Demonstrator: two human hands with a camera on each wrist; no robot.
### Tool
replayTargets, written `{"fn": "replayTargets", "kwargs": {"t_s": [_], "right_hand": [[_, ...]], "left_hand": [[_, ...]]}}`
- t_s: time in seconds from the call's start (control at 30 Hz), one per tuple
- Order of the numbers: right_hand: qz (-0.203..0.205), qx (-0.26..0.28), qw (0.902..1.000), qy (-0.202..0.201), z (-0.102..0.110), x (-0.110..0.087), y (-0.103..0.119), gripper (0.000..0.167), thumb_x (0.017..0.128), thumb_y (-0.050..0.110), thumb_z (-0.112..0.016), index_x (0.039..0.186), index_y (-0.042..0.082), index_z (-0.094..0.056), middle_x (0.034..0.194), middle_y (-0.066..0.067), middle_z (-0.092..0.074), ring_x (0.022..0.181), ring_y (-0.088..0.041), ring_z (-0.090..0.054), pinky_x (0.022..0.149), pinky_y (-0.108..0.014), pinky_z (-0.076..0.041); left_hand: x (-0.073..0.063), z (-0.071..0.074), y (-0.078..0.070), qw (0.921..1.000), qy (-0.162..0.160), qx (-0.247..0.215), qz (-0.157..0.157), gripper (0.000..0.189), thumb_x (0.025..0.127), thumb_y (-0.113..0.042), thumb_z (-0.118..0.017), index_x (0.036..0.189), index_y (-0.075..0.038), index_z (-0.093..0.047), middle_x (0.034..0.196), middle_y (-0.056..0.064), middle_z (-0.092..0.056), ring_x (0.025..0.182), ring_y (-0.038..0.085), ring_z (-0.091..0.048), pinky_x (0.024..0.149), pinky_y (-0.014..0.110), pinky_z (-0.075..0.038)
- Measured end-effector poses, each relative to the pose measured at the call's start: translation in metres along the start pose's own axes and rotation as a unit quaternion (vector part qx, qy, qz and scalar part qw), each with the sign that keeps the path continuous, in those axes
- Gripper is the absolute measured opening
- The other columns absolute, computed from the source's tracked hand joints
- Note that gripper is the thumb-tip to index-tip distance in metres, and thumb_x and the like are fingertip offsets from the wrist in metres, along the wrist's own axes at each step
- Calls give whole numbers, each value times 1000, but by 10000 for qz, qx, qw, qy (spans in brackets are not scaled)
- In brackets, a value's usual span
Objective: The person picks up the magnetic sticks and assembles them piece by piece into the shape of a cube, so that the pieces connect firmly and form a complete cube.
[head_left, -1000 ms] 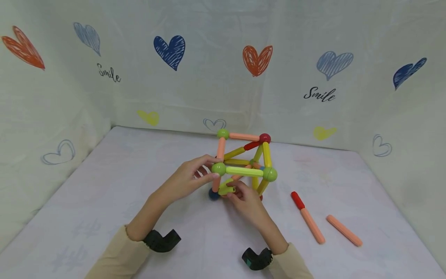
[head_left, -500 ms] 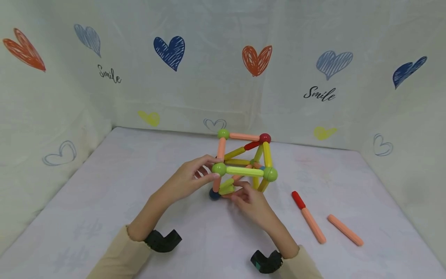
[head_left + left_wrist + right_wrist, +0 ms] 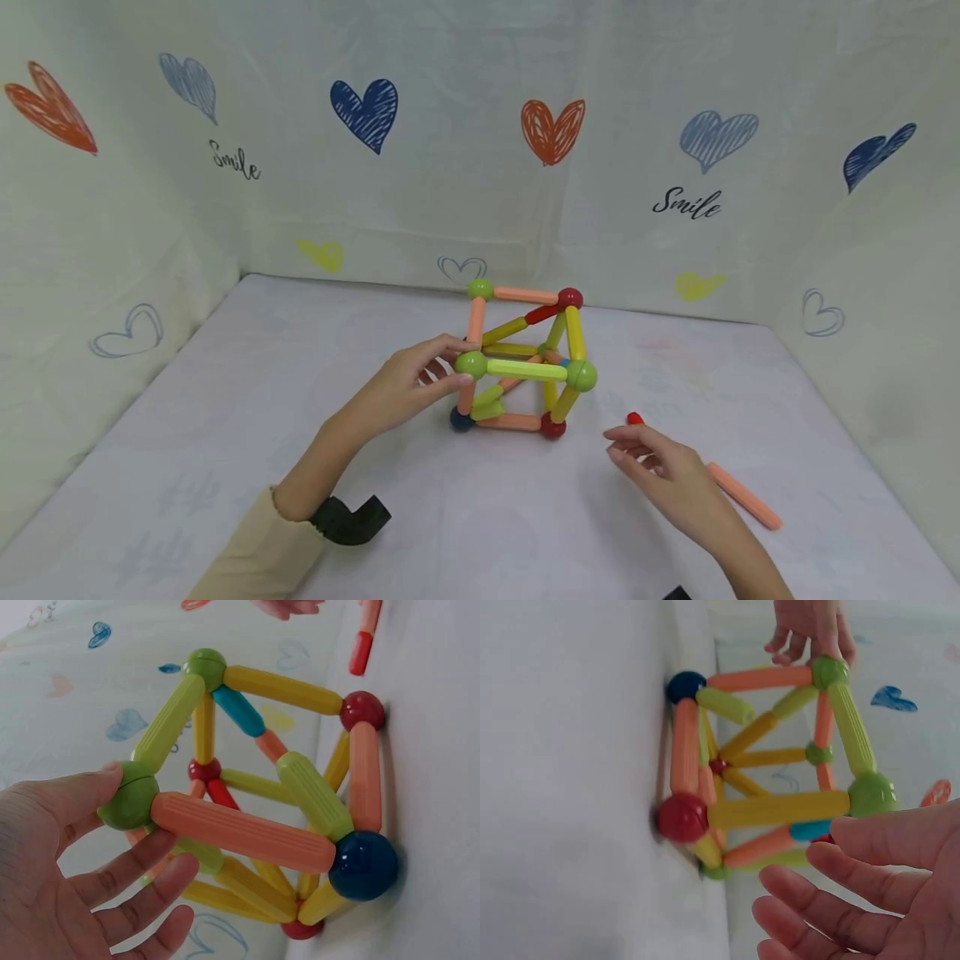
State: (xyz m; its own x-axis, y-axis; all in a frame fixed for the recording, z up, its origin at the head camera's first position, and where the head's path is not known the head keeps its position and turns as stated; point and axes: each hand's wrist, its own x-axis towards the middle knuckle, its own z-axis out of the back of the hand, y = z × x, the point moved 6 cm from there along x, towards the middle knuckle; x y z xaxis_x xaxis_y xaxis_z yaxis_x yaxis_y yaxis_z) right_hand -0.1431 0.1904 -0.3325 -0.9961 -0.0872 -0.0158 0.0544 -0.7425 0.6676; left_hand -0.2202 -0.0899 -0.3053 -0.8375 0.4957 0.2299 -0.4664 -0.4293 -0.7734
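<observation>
A cube-like frame of magnetic rods and balls stands on the table. My left hand (image 3: pixel 408 379) pinches the green ball (image 3: pixel 472 364) at its upper front-left corner between thumb and fingers. A dark blue ball (image 3: pixel 462 419) sits below that corner; a light green rod (image 3: pixel 315 795) slants up from it, its far end free. Along the top front runs another light green rod (image 3: pixel 527 369), ending at a green ball (image 3: pixel 582 376). My right hand (image 3: pixel 667 475), holding nothing, hovers right of the frame with fingers loosely bent, partly covering a red rod (image 3: pixel 635 418).
A loose pink rod (image 3: pixel 744 497) lies on the white table (image 3: pixel 450 533) beyond my right hand. Behind the table hangs a white cloth (image 3: pixel 465 192) printed with hearts. A red ball (image 3: pixel 553 426) marks the frame's lower front-right corner.
My right hand has let go of the light green rod by the blue ball and moved right, towards the loose rods. My left hand keeps its place on the green ball.
</observation>
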Motion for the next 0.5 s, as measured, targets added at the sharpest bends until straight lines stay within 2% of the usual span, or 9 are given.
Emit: {"fn": "replayTargets", "kwargs": {"t_s": [0.07, 0.17, 0.23, 0.37, 0.43, 0.47, 0.5], "right_hand": [[-4, -145, 9997, -214, 13, -5, -14, 28, 92, 30, -59, 113, 12, -62, 98, 0, -66, 84, -1, -55, 67, -20, -47], [-243, -337, 9986, -341, 29, -13, -39, 33, 92, 34, -57, 116, 13, -61, 105, -2, -66, 83, 6, -52, 66, -19, -47], [-502, -476, 9970, -338, 38, -18, -57, 37, 92, 38, -56, 120, 14, -59, 109, -3, -64, 84, 11, -49, 70, -17, -46], [-1054, -499, 9930, -175, 53, -28, -93, 48, 92, 44, -53, 128, 13, -53, 120, -10, -60, 83, 20, -42, 69, -18, -45], [-1169, -566, 9915, -113, 58, -32, -109, 51, 92, 46, -52, 130, 12, -51, 126, -15, -56, 85, 24, -37, 68, -17, -44], [-1203, -623, 9908, -71, 61, -34, -117, 52, 92, 46, -52, 132, 12, -49, 129, -17, -53, 85, 25, -34, 68, -17, -42], [-1286, -649, 9896, -5, 63, -35, -124, 54, 93, 47, -50, 133, 11, -47, 133, -20, -49, 91, 21, -38, 72, -21, -43]], "left_hand": [[0, 0, 0, 10000, -8, 6, 11, 39, 89, -28, -62, 126, -20, -53, 110, -2, -62, 93, 18, -58, 79, 33, -50], [0, 1, 1, 10000, -25, 10, 8, 39, 89, -26, -63, 126, -20, -53, 109, -1, -62, 93, 18, -58, 79, 32, -50], [0, 0, 1, 10000, -25, -7, -32, 38, 89, -25, -63, 125, -19, -53, 108, -1, -62, 93, 18, -58, 78, 32, -50], [1, -1, 1, 9999, -21, -56, -133, 38, 89, -26, -62, 125, -18, -54, 103, -2, -62, 93, 14, -57, 78, 32, -51], [2, -1, 1, 9999, -29, -58, -149, 38, 89, -26, -62, 125, -19, -54, 103, -3, -62, 92, 13, -57, 78, 31, -51], [2, -1, 1, 9999, -33, -69, -155, 38, 89, -26, -62, 125, -19, -54, 102, -3, -62, 92, 13, -57, 78, 31, -51], [1, -1, 1, 9998, -32, -77, -154, 38, 89, -26, -62, 125, -19, -54, 102, -3, -62, 93, 14, -57, 78, 31, -51]]}}
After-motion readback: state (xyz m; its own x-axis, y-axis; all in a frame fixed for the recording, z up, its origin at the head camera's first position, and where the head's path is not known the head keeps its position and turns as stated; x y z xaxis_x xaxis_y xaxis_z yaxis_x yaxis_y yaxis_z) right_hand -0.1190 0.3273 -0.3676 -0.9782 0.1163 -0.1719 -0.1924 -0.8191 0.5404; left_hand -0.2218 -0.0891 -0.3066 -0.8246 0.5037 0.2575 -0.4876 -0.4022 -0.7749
